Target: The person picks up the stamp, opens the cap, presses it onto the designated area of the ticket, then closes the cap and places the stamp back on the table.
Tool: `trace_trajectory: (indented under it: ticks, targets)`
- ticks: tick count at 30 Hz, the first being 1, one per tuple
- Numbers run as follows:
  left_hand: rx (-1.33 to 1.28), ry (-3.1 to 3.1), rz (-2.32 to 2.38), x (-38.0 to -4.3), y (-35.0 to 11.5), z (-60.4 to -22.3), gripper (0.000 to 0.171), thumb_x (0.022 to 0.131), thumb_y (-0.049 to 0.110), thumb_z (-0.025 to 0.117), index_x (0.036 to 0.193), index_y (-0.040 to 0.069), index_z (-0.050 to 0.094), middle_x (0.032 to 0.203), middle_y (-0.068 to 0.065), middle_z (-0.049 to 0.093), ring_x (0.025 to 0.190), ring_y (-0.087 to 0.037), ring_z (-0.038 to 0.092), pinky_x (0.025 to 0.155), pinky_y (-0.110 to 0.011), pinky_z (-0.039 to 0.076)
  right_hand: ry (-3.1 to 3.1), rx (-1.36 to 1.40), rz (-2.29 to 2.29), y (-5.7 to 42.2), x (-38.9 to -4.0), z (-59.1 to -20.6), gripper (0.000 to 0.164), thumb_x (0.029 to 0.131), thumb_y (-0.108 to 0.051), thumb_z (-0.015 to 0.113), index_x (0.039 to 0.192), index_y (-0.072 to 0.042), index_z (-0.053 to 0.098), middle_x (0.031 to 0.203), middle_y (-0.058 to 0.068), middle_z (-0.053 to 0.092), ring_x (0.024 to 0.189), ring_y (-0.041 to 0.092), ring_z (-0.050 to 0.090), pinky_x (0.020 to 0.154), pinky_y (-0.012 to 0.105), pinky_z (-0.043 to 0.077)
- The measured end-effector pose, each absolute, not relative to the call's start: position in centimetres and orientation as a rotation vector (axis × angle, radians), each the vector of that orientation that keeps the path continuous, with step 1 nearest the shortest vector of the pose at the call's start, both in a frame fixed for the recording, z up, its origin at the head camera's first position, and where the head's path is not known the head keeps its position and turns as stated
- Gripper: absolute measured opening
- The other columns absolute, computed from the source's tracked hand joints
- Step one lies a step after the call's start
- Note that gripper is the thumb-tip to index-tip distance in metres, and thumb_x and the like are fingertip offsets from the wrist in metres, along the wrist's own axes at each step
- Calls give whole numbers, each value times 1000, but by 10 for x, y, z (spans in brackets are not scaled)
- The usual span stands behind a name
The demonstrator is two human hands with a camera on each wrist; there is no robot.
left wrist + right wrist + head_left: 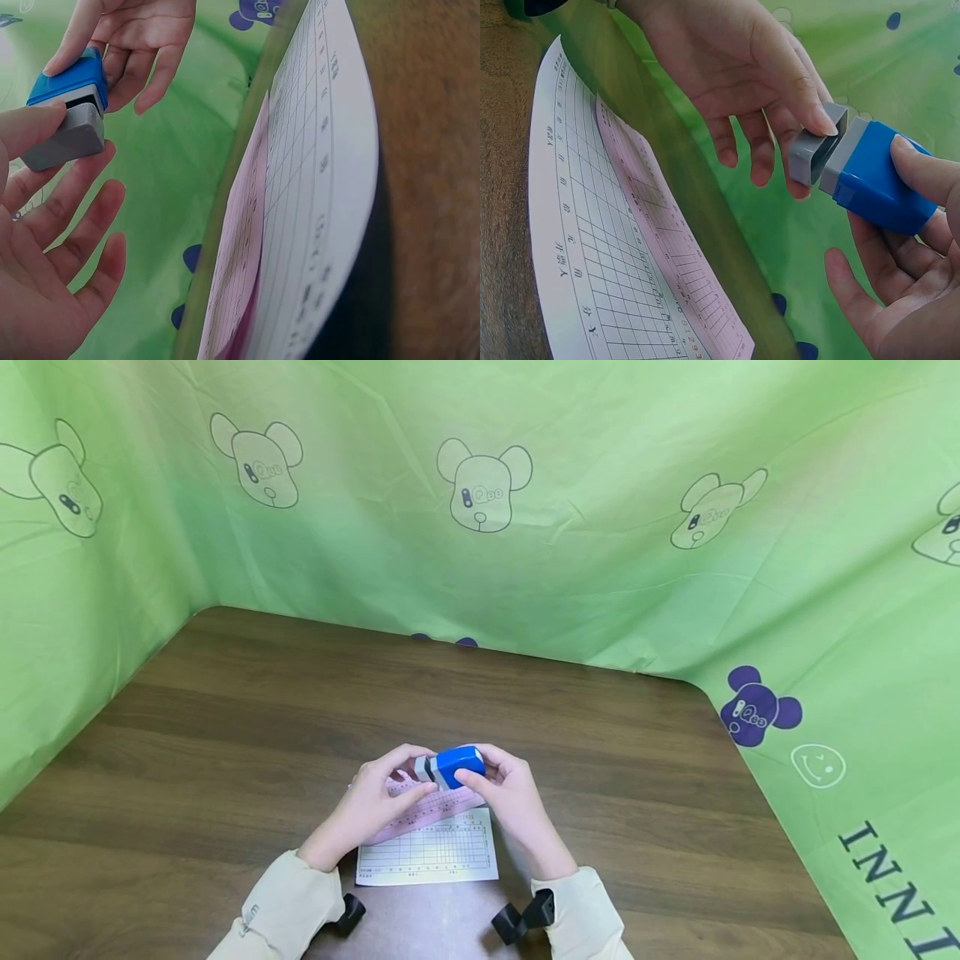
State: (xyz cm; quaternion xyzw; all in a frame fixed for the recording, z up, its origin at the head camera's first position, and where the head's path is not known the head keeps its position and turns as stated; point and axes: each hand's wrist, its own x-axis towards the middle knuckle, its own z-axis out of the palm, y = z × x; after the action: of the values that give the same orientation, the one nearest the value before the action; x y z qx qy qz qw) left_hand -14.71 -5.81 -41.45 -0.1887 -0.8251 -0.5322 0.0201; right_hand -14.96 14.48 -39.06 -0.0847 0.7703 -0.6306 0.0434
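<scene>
A blue self-inking stamp is held between both hands above the papers. My left hand pinches its grey cap between thumb and fingers. Around the blue body my right hand curls its thumb and fingers. In the right wrist view the cap sits slightly askew at the stamp's end, with a dark gap between the two. Below lies a white printed form with ruled columns, and a pink form sheet lies over its upper part, its edge curling up.
The brown wooden table spreads around the papers. Green cloth with bear-head prints hangs along the back and both sides. Black wrist devices sit at both cuffs, near the table's front.
</scene>
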Motion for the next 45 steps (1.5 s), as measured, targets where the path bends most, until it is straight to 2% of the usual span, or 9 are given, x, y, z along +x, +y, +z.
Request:
trace_trajectory:
  ticks: [8, 16, 20, 24, 28, 32, 37, 41, 45]
  targets:
    - [-590, -2523, -1630, -148, -61, -415, 30, 85, 15, 74, 111, 18, 61, 94, 3, 66, 88, -16, 58, 81, -33, 51, 2362, -276, -1926, 146, -151, -391, 34, 88, -5, 69, 118, 6, 61, 111, 25, 68, 91, 12, 68, 86, 20, 54]
    - [-567, -2504, -1648, -149, -63, -412, 28, 82, 10, 77, 105, 15, 62, 100, 0, 73, 86, -12, 60, 82, -34, 52, 2350, -281, -1932, 147, -150, -391, 35, 88, -5, 68, 120, 8, 60, 112, 27, 67, 91, 11, 68, 87, 20, 54]
    - [-570, -2500, -1664, -149, -64, -410, 27, 80, 8, 77, 102, 15, 62, 102, -2, 74, 85, -10, 62, 82, -32, 51, 2357, -289, -1933, 146, -150, -391, 35, 88, -4, 68, 119, 8, 60, 111, 27, 67, 90, 9, 68, 85, 18, 54]
    - [-585, -2493, -1674, -149, -65, -410, 26, 80, 8, 78, 100, 15, 63, 106, -3, 73, 87, -11, 64, 82, -29, 51, 2354, -270, -1930, 146, -150, -391, 34, 88, -4, 68, 119, 6, 61, 111, 25, 68, 91, 12, 68, 87, 21, 55]
    - [-576, -2488, -1674, -150, -66, -411, 26, 79, 11, 79, 101, 16, 65, 101, 0, 72, 87, -13, 62, 82, -31, 52, 2336, -241, -1932, 145, -150, -390, 34, 87, -4, 69, 119, 5, 61, 112, 25, 68, 92, 14, 68, 87, 23, 55]
    - [-553, -2479, -1655, -151, -69, -412, 27, 78, 14, 80, 102, 16, 66, 94, 3, 69, 84, -13, 59, 80, -36, 53, 2323, -245, -1953, 145, -149, -391, 34, 87, -4, 68, 119, 6, 61, 110, 26, 68, 88, 9, 68, 83, 20, 55]
    - [-536, -2486, -1602, -154, -74, -414, 29, 78, 15, 81, 102, 16, 66, 94, 3, 70, 86, -13, 60, 81, -39, 53, 2320, -264, -1976, 144, -148, -392, 33, 88, -3, 68, 118, 9, 61, 108, 27, 67, 86, 6, 67, 81, 18, 54]
    - [-501, -2506, -1563, -156, -81, -413, 32, 78, 14, 81, 107, 14, 68, 97, 0, 70, 90, -15, 60, 85, -38, 51, 2325, -238, -1966, 144, -148, -392, 32, 87, -4, 69, 117, 7, 62, 108, 25, 68, 87, 10, 67, 84, 22, 56]
    - [-476, -2519, -1508, -158, -90, -412, 36, 79, 11, 79, 113, 10, 68, 101, -3, 69, 91, -17, 58, 87, -39, 51, 2314, -201, -1952, 145, -148, -393, 31, 87, -5, 70, 116, 4, 63, 107, 23, 69, 88, 15, 68, 89, 35, 56]
